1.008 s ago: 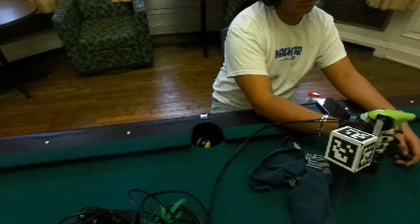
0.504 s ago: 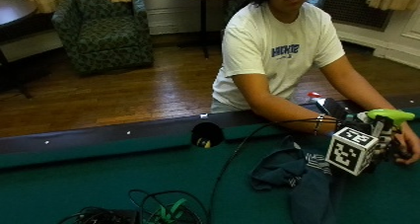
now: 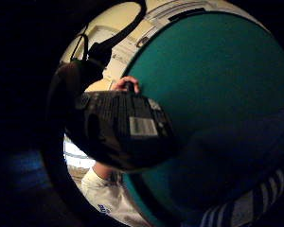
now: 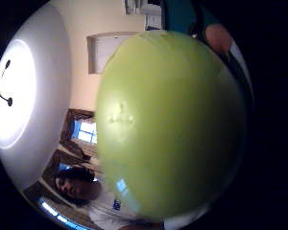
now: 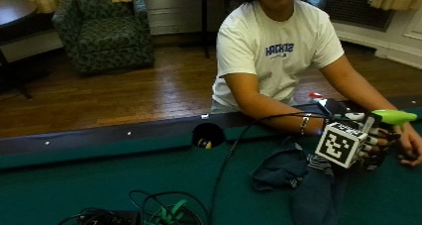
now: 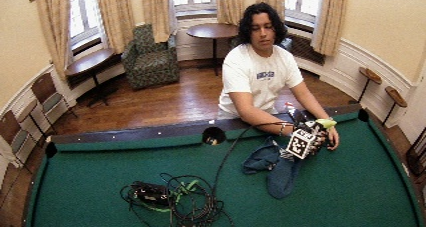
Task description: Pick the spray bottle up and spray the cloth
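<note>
Almost nothing has moved since a second ago: the person's body has leaned only a tiny bit, and the hand with the bottle has stayed in the same spot. The big green felt pool table (image 5: 99,185) fills the near part of the outside view. On it, at about 5 o'clock, lies the dark blue crumpled cloth with white stripes (image 5: 296,178). Just beside the cloth, at about 3 o'clock, the gloved right hand (image 5: 372,145) is wrapped around the spray bottle with the bright lime-green top (image 5: 389,117), holding it upright above the felt. In the thumb side view the green top fills most of the picture, so it sits very close to the palm. The bare left hand (image 5: 410,148) is at the far side of the bottle; I cannot tell if it holds anything. So the picking up looks done. The spraying looks not done yet, and no mist or wet patch shows on the cloth.
</note>
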`<control>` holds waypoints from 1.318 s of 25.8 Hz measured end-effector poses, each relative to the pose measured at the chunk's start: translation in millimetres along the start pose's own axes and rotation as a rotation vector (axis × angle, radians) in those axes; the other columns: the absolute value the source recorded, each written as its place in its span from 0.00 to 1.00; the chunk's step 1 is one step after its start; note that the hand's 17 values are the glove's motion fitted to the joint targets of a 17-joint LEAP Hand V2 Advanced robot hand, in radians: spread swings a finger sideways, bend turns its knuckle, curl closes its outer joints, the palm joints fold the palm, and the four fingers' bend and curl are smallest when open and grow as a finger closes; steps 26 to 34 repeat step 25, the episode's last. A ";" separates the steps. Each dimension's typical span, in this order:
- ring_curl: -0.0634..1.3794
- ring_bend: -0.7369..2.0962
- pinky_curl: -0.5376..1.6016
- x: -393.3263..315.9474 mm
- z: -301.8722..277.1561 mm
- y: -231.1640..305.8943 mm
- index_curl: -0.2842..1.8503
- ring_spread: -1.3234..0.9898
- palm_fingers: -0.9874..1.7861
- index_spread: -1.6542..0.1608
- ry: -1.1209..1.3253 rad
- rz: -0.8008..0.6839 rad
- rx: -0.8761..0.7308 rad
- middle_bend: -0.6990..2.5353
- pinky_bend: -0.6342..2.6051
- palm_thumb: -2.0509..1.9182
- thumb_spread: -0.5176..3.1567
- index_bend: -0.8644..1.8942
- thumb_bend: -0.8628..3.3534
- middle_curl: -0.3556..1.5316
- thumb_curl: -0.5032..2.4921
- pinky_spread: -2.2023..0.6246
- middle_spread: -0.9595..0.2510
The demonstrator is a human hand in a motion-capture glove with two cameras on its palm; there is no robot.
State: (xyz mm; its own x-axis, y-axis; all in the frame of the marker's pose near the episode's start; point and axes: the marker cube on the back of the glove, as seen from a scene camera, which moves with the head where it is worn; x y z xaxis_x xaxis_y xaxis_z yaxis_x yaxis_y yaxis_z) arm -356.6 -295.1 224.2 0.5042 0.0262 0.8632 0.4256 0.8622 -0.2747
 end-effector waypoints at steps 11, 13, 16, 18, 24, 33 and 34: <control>0.31 0.42 0.43 -39.6 -74.9 65.5 0.30 0.54 0.54 0.70 0.756 -0.047 -0.006 0.29 0.31 0.68 0.39 0.33 0.19 0.40 0.36 0.83 0.69; 0.30 0.41 0.43 -52.6 -89.1 75.4 0.29 0.55 0.53 0.70 0.844 -0.068 0.008 0.28 0.31 0.67 0.40 0.34 0.19 0.40 0.35 0.84 0.70; 0.29 0.41 0.43 -72.3 -104.0 86.6 0.28 0.55 0.53 0.68 0.907 -0.111 0.039 0.28 0.31 0.65 0.40 0.35 0.19 0.39 0.34 0.85 0.70; 0.29 0.40 0.43 -82.3 -110.8 92.9 0.27 0.55 0.53 0.68 0.923 -0.136 0.049 0.28 0.31 0.65 0.40 0.35 0.19 0.39 0.33 0.85 0.69; 0.28 0.40 0.42 -92.3 -119.3 102.4 0.26 0.56 0.53 0.67 0.909 -0.143 0.028 0.27 0.31 0.64 0.40 0.36 0.19 0.39 0.32 0.86 0.69; 0.28 0.40 0.42 -92.4 -119.6 102.6 0.26 0.56 0.53 0.67 0.908 -0.142 0.026 0.27 0.31 0.64 0.40 0.36 0.19 0.38 0.32 0.87 0.69; 0.28 0.40 0.42 -92.4 -119.6 102.6 0.26 0.56 0.53 0.67 0.908 -0.142 0.026 0.27 0.31 0.64 0.40 0.36 0.19 0.38 0.32 0.87 0.69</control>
